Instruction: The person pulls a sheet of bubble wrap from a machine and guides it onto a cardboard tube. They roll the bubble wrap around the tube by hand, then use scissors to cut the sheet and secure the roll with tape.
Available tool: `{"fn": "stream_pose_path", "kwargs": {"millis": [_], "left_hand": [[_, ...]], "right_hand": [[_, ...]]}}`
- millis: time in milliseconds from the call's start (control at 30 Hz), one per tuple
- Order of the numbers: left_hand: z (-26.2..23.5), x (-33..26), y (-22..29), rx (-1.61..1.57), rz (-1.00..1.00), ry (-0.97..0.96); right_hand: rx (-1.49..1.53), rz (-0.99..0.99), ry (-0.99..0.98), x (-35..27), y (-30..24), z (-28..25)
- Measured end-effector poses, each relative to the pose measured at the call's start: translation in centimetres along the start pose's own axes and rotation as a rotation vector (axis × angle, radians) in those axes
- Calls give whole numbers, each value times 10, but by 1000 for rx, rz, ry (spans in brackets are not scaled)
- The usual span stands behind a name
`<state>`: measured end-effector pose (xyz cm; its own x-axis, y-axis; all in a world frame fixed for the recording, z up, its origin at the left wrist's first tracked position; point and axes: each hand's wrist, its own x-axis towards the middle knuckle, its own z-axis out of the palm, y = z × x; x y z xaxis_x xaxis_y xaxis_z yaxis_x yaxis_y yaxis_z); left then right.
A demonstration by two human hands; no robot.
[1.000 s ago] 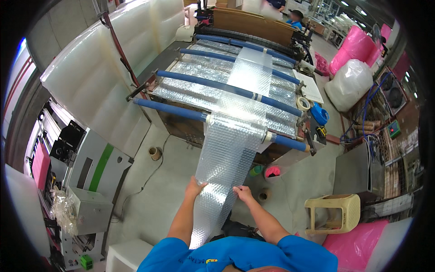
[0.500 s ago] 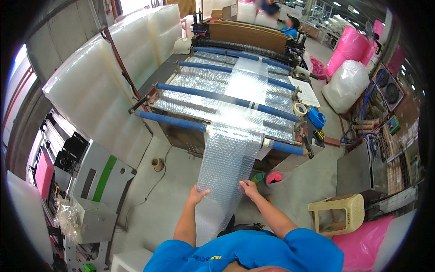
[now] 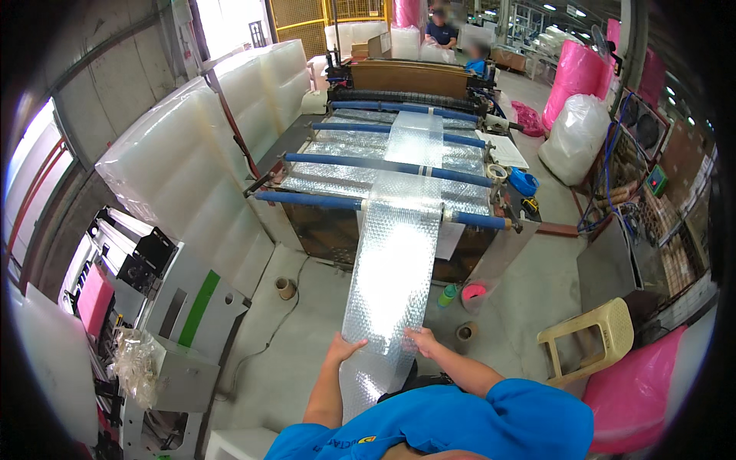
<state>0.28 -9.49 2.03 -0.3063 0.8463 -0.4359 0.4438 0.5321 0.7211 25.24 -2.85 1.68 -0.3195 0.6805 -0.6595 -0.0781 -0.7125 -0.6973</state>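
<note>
A long clear strip of bubble wrap [image 3: 392, 264] runs from the machine, over its blue rollers [image 3: 310, 202], and down toward me. My left hand [image 3: 346, 347] is closed on the strip's left edge, thumb lying on top. Opposite it, my right hand [image 3: 421, 340] grips the right edge, its fingertips partly seen through the clear film. Below my hands the strip carries on downward in front of my body. Strong glare whitens the stretch between the front roller and my hands.
White wrapped blocks [image 3: 172, 149] line the left, above a grey machine with a green stripe [image 3: 199, 308]. A cream stool [image 3: 590, 337] and pink film [image 3: 640, 391] are at right. Cardboard cores [image 3: 285, 288] and a green bottle [image 3: 447, 296] stand on the floor. Two people [image 3: 441, 32] are at the back.
My hands have moved slightly lower in view, still holding the strip's edges. The bubble wrap now hangs straighter and flatter, with more glare. The whole view has shifted, showing more of the background.
</note>
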Motion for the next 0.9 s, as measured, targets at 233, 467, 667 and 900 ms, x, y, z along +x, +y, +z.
{"fn": "stream_pose_path", "kwargs": {"millis": [233,467,667,900], "left_hand": [[-17,-55,18,51,-47,244],[-32,-67,1,-49,182,351],[-44,-71,15,-69,145,218],[-30,-56,5,22,90,209]], "right_hand": [[-12,-78,35,-64,48,23],[-117,-298,34,-75,52,32],[-178,-284,-29,-95,36,28],[-148,-130,-48,-89,38,18]]}}
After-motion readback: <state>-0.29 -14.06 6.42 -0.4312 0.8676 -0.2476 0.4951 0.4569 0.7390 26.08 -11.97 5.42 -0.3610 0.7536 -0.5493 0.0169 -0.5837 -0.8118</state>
